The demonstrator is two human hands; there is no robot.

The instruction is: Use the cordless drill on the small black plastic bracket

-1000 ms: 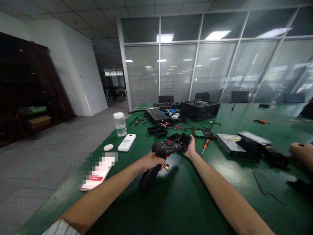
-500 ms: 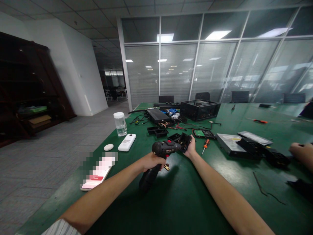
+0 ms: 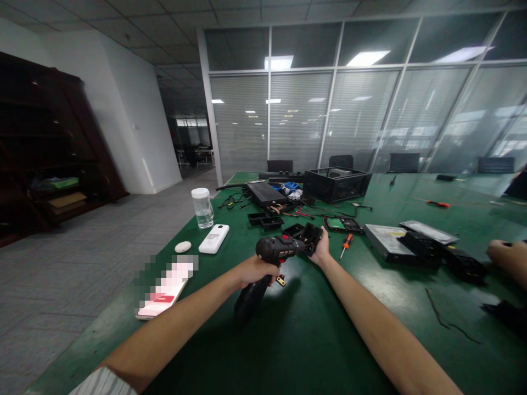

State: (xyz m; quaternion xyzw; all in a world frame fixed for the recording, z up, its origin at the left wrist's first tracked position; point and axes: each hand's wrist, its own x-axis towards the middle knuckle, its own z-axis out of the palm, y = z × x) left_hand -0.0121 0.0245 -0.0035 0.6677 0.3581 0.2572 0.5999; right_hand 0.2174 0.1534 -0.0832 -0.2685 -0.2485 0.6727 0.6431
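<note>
So the left grip [image 3: 259,272] is wrapped round the handle of a black power drill [image 3: 275,249], up over the green tabletop [image 3: 313,340]. Right grip [image 3: 321,247] is clamped on a small black part [image 3: 312,236], held right at the drill's nose; can't tell if the bit's actually touching. An orange-handled screwdriver [image 3: 348,241] lies just right of that, black trays [image 3: 265,221] sit farther back to the left, and another person's hand [image 3: 504,257] pokes in at far right.

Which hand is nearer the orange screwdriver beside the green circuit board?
Right. The right hand, holding a black part, is just left of the screwdriver; the left hand, gripping the drill, is farther left.
</note>
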